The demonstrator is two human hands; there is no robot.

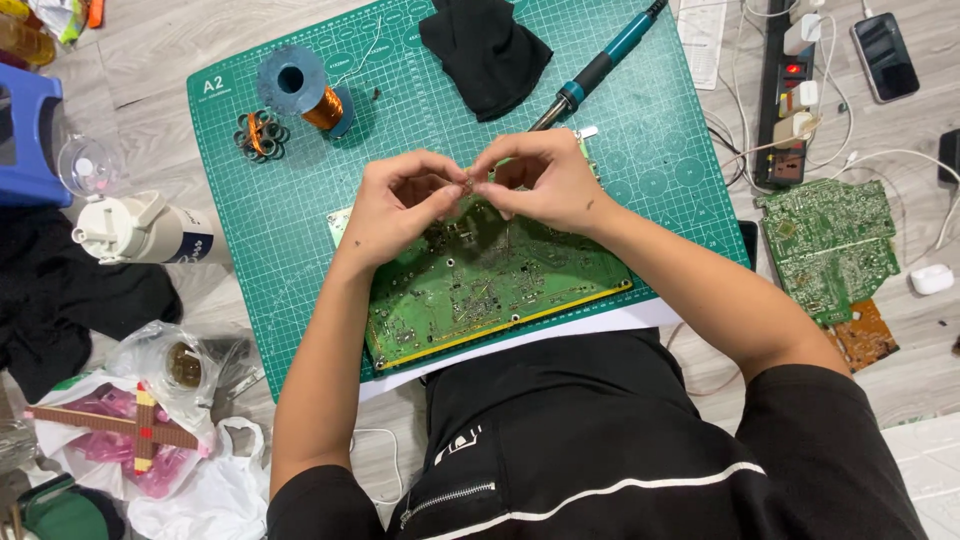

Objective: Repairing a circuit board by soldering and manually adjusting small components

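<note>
My left hand (400,205) and my right hand (545,180) meet fingertip to fingertip above a large green circuit board (480,285) lying on a green cutting mat (300,200). Both pinch one tiny copper-coloured part (468,183) between thumbs and forefingers; it is too small to identify. A soldering iron (595,70) with a teal and black handle lies on the mat just beyond my right hand. A blue spool of copper wire (305,95) stands at the mat's far left, next to a small wire coil (260,135).
A black cloth (485,50) lies at the mat's far edge. Right of the mat are a power strip (785,95), white cables, a phone (885,55) and more circuit boards (830,250). On the left are a white bottle (140,230), plastic bags (170,430) and a blue stool (30,130).
</note>
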